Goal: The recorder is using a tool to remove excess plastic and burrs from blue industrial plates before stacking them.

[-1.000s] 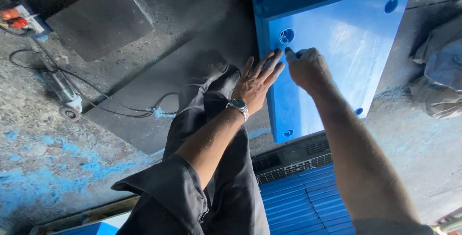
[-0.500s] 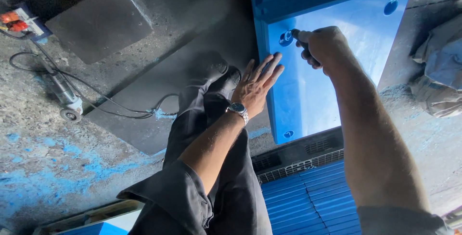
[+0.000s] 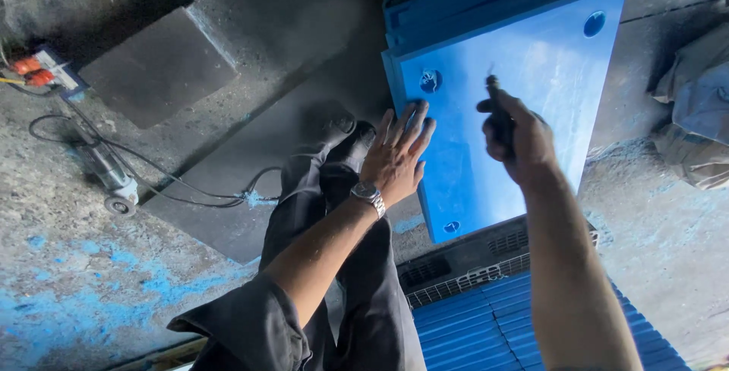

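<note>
Lifted off the blue panel [image 3: 524,75], right hand [image 3: 516,135] grips a dark tool [image 3: 497,109]; left hand [image 3: 395,154] lies flat, fingers spread, at its edge.

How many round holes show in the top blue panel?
3: one hole near the left hand, one hole at the far right corner, one hole at the near left corner. The right arm may hide a fourth.

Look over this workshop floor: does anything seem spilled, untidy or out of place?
Yes. Blue dust or paint is smeared across the grey floor at lower left, and an angle grinder lies there with its cable trailing loose toward the person's legs.
</note>
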